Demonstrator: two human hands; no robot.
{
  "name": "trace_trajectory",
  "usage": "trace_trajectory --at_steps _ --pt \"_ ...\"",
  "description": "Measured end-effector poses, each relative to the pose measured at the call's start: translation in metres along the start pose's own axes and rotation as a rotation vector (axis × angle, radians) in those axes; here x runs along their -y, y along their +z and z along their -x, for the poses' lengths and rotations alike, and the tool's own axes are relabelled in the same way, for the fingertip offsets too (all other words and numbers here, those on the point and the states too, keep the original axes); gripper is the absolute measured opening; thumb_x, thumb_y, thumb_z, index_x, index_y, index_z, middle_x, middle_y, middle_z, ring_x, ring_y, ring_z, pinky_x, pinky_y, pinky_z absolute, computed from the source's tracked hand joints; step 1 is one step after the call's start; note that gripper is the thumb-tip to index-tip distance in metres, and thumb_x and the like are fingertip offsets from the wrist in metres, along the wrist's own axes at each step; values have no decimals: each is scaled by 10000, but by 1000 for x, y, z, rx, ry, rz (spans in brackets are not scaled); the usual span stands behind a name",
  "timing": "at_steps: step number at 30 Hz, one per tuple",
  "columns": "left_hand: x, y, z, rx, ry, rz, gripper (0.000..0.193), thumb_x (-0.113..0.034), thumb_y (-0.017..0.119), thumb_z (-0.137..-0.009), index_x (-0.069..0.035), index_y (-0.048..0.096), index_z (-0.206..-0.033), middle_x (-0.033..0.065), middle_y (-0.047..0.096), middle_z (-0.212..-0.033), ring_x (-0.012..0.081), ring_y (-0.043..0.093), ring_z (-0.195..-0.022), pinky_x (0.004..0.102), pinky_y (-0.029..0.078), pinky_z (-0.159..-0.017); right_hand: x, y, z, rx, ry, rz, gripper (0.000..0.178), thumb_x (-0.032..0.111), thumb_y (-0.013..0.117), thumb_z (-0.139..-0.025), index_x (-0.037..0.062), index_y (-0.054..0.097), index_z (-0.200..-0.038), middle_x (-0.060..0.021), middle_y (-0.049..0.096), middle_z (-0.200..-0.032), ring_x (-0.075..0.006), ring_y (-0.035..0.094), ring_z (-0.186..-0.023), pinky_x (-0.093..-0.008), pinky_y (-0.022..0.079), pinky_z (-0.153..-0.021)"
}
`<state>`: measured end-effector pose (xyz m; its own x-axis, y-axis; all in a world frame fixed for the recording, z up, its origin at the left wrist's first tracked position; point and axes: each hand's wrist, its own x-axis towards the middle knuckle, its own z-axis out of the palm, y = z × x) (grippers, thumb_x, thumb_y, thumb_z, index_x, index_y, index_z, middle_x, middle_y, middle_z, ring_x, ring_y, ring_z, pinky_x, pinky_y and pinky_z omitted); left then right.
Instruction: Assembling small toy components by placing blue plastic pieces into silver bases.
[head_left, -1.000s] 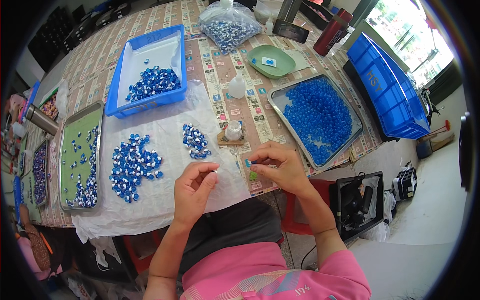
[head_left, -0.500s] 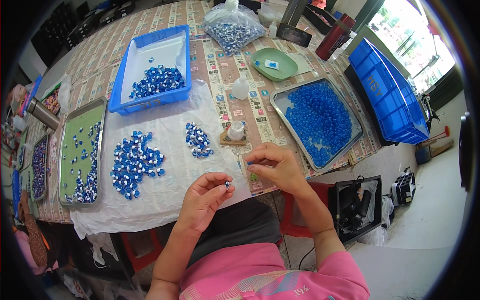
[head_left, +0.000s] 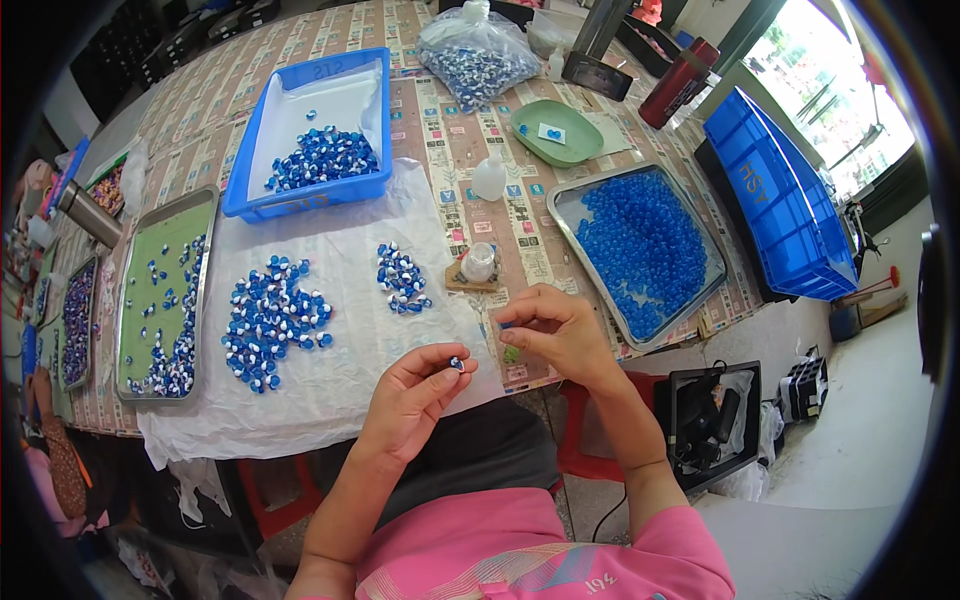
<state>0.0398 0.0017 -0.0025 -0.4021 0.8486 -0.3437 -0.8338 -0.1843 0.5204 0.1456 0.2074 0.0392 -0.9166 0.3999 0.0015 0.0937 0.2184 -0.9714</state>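
My left hand pinches a small blue-and-white bead piece between thumb and fingertips, over the near edge of the white sheet. Slightly higher and to the right, my right hand has thumb and forefinger closed on a blue bead, mostly covered by the fingers. The two hands are apart. Beyond them stands a small clear jar on a little block. A small cluster of blue-and-white bead pieces and a larger pile lie on the sheet.
At right is a metal tray of blue beads. A blue bin and a green-lined tray hold bead pieces at left. Farther back are a green dish, a white squeeze bottle, a filled plastic bag and a red flask.
The bead piece in my left fingertips has turned slightly. Both hands keep their pinches in nearly the same place; the whole view has shifted a little.
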Motion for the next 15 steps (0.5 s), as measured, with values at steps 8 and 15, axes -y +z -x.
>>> trace_trajectory --at_steps 8,15 --pt "-6 -8 6 7 6 35 248 22 601 -941 -5 621 -1187 83 653 -1139 180 660 -1043 288 553 -933 15 5 -8 -33 30 78 201 -38 732 -814 -3 729 -1012 -47 660 -1009 -84 630 -871 -205 503 -726" --pt "-10 -8 12 -12 14 31 231 -5 612 -946 0 626 -1177 84 664 -1109 173 670 -1009 286 563 -903 25 6 -31 -125 -89 167 181 -39 728 -803 -13 732 -982 -48 665 -995 -88 643 -850 -212 514 -718"
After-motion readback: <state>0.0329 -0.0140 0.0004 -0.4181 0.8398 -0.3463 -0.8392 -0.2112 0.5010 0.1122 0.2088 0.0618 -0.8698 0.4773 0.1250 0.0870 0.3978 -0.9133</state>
